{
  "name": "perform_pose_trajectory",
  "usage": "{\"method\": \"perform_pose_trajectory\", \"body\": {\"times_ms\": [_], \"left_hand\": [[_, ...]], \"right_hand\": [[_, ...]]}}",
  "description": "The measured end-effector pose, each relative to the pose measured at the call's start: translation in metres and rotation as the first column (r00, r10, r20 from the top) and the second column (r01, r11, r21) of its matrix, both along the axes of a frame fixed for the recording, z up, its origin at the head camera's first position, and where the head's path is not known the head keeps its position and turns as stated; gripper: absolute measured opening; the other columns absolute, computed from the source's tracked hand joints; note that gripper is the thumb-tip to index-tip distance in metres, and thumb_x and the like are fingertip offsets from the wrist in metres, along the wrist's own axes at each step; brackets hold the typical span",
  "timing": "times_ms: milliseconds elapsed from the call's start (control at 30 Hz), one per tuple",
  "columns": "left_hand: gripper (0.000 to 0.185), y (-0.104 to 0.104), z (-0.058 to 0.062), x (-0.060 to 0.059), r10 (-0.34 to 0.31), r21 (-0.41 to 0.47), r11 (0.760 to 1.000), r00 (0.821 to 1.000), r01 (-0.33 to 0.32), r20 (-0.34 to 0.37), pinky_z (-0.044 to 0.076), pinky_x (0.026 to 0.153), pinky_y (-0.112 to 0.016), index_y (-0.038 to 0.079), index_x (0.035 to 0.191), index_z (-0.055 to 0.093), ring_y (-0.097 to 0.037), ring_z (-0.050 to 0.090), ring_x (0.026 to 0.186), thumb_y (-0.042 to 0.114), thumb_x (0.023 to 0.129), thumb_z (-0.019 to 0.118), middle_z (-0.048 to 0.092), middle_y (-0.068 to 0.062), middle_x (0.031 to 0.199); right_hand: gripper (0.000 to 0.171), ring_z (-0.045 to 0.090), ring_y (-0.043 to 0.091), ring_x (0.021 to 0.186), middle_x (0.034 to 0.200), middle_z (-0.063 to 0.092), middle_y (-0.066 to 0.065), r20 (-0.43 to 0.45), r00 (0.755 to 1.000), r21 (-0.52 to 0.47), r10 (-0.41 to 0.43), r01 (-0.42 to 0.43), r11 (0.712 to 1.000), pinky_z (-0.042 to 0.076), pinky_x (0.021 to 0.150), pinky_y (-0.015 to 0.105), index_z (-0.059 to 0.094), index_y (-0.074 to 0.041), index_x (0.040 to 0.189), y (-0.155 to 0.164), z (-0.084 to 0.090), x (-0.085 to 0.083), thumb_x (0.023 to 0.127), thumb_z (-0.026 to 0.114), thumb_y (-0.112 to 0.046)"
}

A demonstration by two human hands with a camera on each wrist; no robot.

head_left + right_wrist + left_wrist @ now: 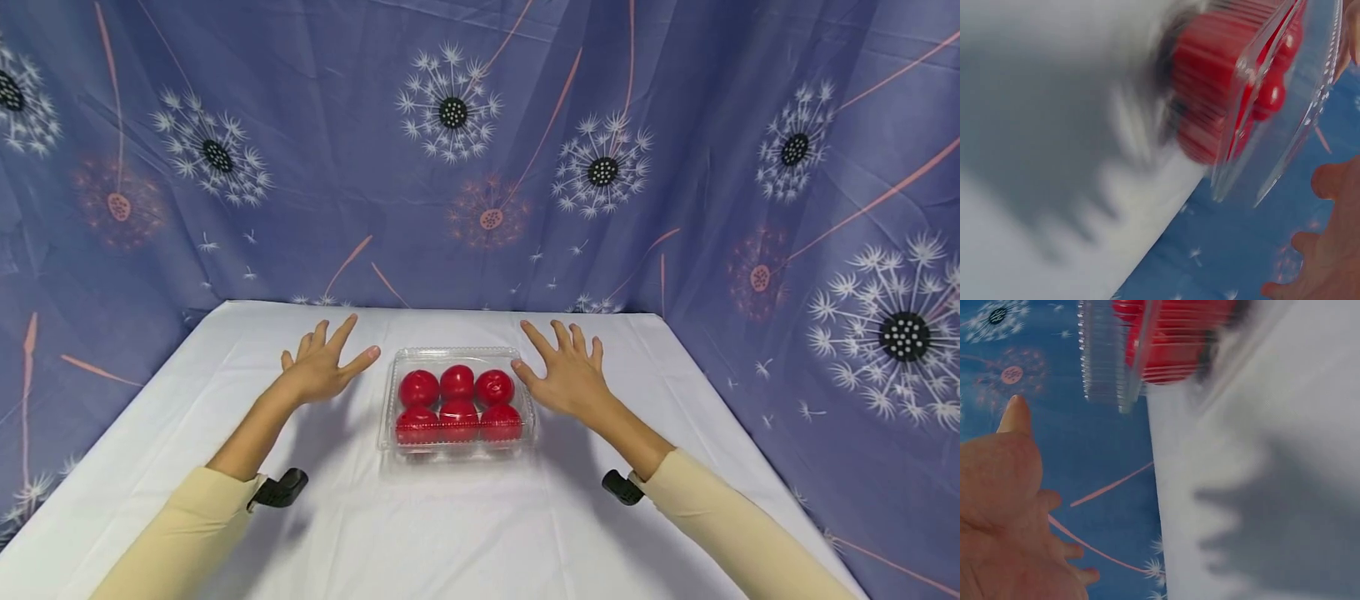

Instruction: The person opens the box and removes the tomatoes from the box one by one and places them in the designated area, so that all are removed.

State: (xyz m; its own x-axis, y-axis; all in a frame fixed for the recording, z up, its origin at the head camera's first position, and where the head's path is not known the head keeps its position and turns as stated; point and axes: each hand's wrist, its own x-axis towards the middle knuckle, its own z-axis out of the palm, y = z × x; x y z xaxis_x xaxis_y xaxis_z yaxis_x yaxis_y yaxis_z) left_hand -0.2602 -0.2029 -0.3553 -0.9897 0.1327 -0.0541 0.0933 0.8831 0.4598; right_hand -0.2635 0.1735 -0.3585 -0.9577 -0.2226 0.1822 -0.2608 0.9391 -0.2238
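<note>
A clear plastic clamshell box (457,407) with its lid down holds several red tomatoes (457,398) and sits mid-table on the white cloth (465,533). My left hand (324,367) hovers just left of the box, fingers spread, thumb pointing at its rim, holding nothing. On the other side my right hand (564,373) is spread too, its thumb at or very near the box's right edge. In the left wrist view the box (1116,356) shows at the top with my left hand (1007,512) beside it. The right wrist view, blurred, shows the box (1260,94) and my right hand (1325,250).
A blue cloth printed with dandelions (480,150) hangs behind and along both sides of the table. Black wrist camera mounts (279,490) (621,487) sit on both forearms. White cloth stretches bare in front of the box toward me.
</note>
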Motion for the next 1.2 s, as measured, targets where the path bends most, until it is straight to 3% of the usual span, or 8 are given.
{"method": "perform_pose_trajectory", "body": {"times_ms": [233, 400, 667, 800, 1067, 1200], "left_hand": [[0.087, 0.001, -0.003, -0.006, -0.059, 0.107, 0.993, 0.998, 0.056, 0.025, 0.012, 0.110, -0.084, 0.011, 0.164, 0.003, -0.062, 0.007, 0.147, 0.065, 0.103, 0.034, 0.001, -0.038, 0.162], [0.086, 0.001, -0.005, -0.008, -0.106, 0.286, 0.955, 0.989, 0.073, 0.102, 0.011, 0.116, -0.078, 0.016, 0.164, -0.004, -0.056, 0.000, 0.150, 0.062, 0.104, 0.036, -0.004, -0.033, 0.164], [0.084, -0.003, -0.010, -0.011, -0.186, 0.571, 0.819, 0.963, 0.044, 0.194, 0.006, 0.120, -0.072, 0.028, 0.164, -0.008, -0.047, -0.008, 0.154, 0.058, 0.104, 0.042, -0.010, -0.020, 0.169], [0.082, -0.004, -0.014, -0.011, -0.225, 0.673, 0.740, 0.950, 0.021, 0.218, 0.006, 0.123, -0.068, 0.028, 0.164, -0.006, -0.045, -0.002, 0.155, 0.055, 0.105, 0.043, -0.007, -0.019, 0.170], [0.077, -0.004, -0.027, -0.008, -0.274, 0.818, 0.574, 0.932, -0.038, 0.235, 0.027, 0.122, -0.058, 0.021, 0.165, -0.004, -0.052, 0.018, 0.151, 0.035, 0.108, 0.047, 0.006, -0.031, 0.166], [0.076, -0.006, -0.035, -0.009, -0.284, 0.847, 0.529, 0.930, -0.050, 0.232, 0.037, 0.117, -0.056, 0.017, 0.165, -0.001, -0.052, 0.024, 0.149, 0.023, 0.108, 0.049, 0.010, -0.035, 0.163]], "right_hand": [[0.070, 0.019, 0.050, 0.150, 0.163, 0.028, 0.023, -0.007, 0.998, -0.017, 0.056, -0.056, 0.998, 0.008, 0.116, 0.078, 0.029, -0.034, 0.161, -0.018, 0.003, 0.002, 0.098, 0.044, -0.063], [0.070, 0.019, 0.047, 0.151, 0.164, 0.027, 0.020, 0.016, 0.997, -0.019, 0.073, -0.073, 0.997, 0.007, 0.117, 0.077, 0.027, -0.037, 0.161, -0.028, 0.003, 0.004, 0.098, 0.043, -0.064], [0.069, 0.021, 0.043, 0.151, 0.163, 0.029, 0.017, 0.021, 0.992, -0.050, 0.126, -0.125, 0.991, 0.009, 0.118, 0.075, 0.028, -0.038, 0.160, -0.048, 0.004, 0.011, 0.098, 0.045, -0.063], [0.070, 0.023, 0.042, 0.150, 0.162, 0.030, 0.017, 0.031, 0.985, -0.059, 0.167, -0.165, 0.985, 0.011, 0.119, 0.074, 0.026, -0.039, 0.161, -0.057, 0.005, 0.014, 0.098, 0.047, -0.062], [0.071, 0.030, 0.038, 0.146, 0.159, 0.035, 0.017, 0.029, 0.975, -0.097, 0.222, -0.218, 0.971, 0.018, 0.118, 0.070, 0.029, -0.035, 0.160, -0.078, 0.003, 0.021, 0.098, 0.055, -0.057], [0.071, 0.034, 0.038, 0.144, 0.157, 0.038, 0.017, 0.021, 0.970, -0.114, 0.244, -0.240, 0.964, 0.024, 0.116, 0.067, 0.032, -0.034, 0.159, -0.087, 0.001, 0.025, 0.097, 0.057, -0.056]]}}
